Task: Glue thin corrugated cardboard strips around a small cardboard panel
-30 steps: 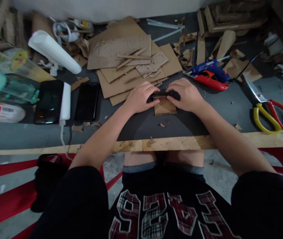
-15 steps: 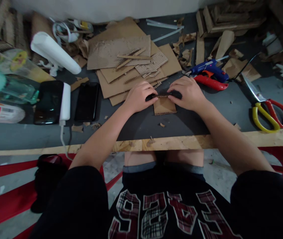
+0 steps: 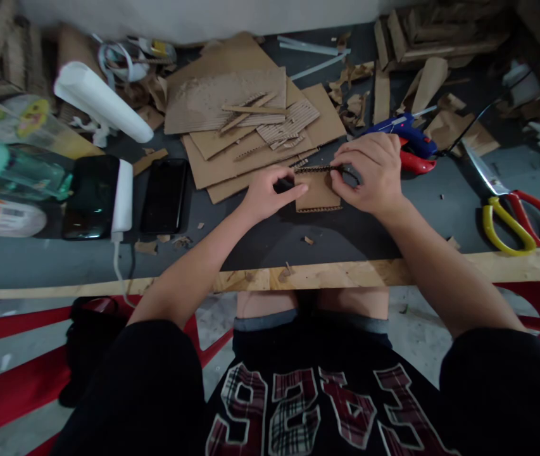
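A small square cardboard piece [image 3: 318, 191] is held just above the dark tabletop, its corrugated near edge facing me. Along its far edge runs a narrow corrugated cardboard strip [image 3: 314, 169]. My left hand [image 3: 272, 191] grips the piece at its left side, thumb lying over the top and fingers curled behind. With thumb and fingers pinched, my right hand [image 3: 369, 174] has the far right corner, where strip and piece meet. Whether the strip is fixed to the piece I cannot tell. Behind my right hand lies a blue glue gun [image 3: 405, 130].
Cardboard sheets and scraps [image 3: 226, 101] are stacked behind my hands. Scissors [image 3: 509, 212] and a red-handled tool [image 3: 416, 164] lie to the right. A black phone [image 3: 164, 196], a power bank [image 3: 123, 196] and bottles [image 3: 4, 215] stand left. The wooden table edge [image 3: 298, 277] runs in front.
The cardboard piece has tilted, showing more of its face. My left thumb has moved onto its top, and my right hand has risen and turned to pinch the far right corner.
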Available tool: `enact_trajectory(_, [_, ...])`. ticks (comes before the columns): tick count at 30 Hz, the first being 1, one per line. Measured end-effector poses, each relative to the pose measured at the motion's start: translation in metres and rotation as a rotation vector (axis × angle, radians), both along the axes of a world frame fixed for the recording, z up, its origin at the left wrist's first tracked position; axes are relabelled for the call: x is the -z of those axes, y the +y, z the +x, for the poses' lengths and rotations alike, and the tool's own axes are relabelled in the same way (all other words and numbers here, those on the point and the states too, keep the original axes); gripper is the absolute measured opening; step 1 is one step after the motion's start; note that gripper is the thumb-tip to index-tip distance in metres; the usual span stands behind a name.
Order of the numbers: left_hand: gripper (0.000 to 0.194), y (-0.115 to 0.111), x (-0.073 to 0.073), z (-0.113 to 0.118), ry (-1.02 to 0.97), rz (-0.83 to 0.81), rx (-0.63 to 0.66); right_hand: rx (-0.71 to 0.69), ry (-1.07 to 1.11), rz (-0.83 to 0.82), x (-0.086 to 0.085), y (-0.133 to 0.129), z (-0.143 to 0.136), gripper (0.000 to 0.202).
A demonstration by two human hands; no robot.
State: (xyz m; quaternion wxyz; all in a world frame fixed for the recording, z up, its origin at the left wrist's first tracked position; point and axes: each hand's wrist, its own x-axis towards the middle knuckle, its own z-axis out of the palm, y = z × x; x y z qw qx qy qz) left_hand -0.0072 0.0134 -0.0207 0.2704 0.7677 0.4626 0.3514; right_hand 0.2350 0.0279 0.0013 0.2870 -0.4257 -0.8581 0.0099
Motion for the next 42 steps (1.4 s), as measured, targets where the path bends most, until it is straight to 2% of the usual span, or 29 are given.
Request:
enact_trajectory(6, [0.059,0.0024,0.003,0.0033,-0.088,-0.032,0.075,-0.002,-0.003,0.022,-0.0012,-0.003,0.0,0.025])
enact_trajectory(15, [0.06,0.0033,0.0021,0.0027,-0.065,0.008,0.074,-0.028,0.002,-0.084,-0.0042,-0.0078,-0.004,0.029])
enact_trajectory(30, [0.058,0.0028,0.0029,0.0029,-0.029,0.02,0.084,-0.029,-0.01,-0.073,-0.0009,-0.0049,-0.0039,0.028])
enact_trajectory(42, [0.06,0.0026,0.0032,0.0033,-0.028,0.011,0.055,-0.046,-0.032,-0.07,-0.0003,-0.0041,-0.002,0.036])
